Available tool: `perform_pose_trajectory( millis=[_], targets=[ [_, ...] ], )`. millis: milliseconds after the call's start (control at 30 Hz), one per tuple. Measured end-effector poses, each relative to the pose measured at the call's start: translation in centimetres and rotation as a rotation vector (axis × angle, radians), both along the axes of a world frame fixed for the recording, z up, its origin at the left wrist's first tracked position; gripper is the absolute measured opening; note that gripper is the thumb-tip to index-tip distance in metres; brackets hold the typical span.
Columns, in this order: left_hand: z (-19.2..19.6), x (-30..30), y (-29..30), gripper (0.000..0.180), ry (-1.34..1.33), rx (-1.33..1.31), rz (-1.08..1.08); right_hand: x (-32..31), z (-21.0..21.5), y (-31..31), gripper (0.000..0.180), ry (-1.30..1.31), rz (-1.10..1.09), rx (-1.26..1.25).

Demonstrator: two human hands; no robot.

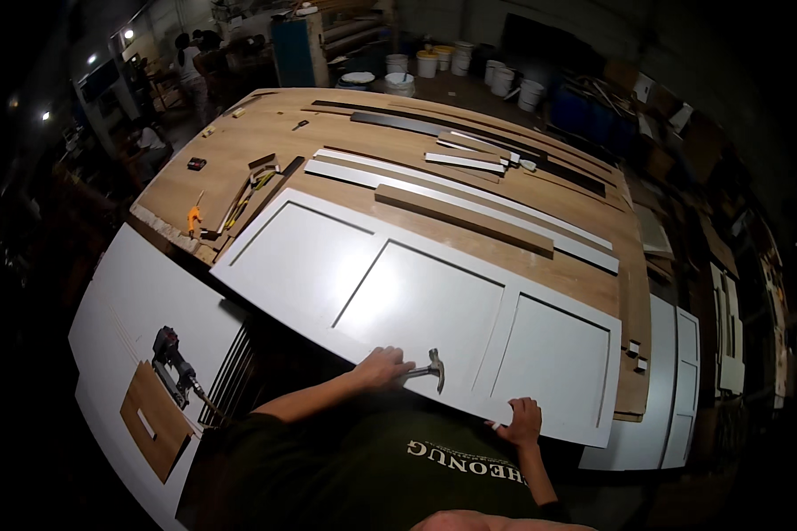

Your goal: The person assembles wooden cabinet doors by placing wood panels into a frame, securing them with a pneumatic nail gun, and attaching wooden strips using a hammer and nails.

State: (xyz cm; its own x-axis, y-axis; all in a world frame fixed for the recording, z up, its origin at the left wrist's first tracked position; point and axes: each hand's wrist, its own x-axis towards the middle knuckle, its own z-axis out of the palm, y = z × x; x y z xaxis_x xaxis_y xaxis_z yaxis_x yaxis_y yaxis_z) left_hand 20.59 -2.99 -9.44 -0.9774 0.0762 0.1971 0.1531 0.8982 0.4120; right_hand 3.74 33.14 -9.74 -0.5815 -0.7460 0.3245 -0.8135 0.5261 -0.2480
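Note:
A large white panel door [434, 301] with recessed fields lies across the near side of the wooden worktable. At its near edge my left hand [381, 368] is closed round the handle of a claw hammer [437, 372], whose metal head rests over the panel and points right. Farther right, my right hand [522, 421] sits at the same edge with its fingers curled. Something small and whitish shows by its thumb, too small to name.
White and brown strips [465, 219] lie behind the panel on the worktable [266, 124]. An orange-handled tool [194, 218] is at its left edge. A nail gun [177, 367] rests on a lower white board [133, 301] at left. Buckets [427, 64] stand beyond; a person [190, 71] is far left.

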Motion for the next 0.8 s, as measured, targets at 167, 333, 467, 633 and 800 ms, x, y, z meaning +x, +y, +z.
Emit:
perform_pose_trajectory(
  millis=[167, 333, 467, 633, 800],
  targets=[
    [14.8, -2.4, -0.2, 0.032, -0.21, -0.009, -0.177, -2.0, 14.0, 2.3, 0.062, -0.05, 0.082, 0.041],
    [30.7, -8.0, -1.4, 0.021, -0.196, 0.101, 0.018, -12.4, 26.4, -0.3, 0.049, -0.31, 0.13, 0.242],
    [34.7, -11.5, 0.5, 0.019, 0.256, 0.67, 0.14, -20.9, 31.9, -3.3, 0.062, -0.505, -0.016, 0.421],
    [38.3, -15.6, 5.5, 0.027, 0.007, 0.526, 0.291, -26.6, 32.5, -4.5, 0.06, -0.205, -0.011, 0.075],
    [36.6, -19.8, 8.4, 0.02, -0.043, 0.565, 0.283, -25.3, 30.1, -5.0, 0.028, 0.524, 0.212, -0.442]
  ],
)
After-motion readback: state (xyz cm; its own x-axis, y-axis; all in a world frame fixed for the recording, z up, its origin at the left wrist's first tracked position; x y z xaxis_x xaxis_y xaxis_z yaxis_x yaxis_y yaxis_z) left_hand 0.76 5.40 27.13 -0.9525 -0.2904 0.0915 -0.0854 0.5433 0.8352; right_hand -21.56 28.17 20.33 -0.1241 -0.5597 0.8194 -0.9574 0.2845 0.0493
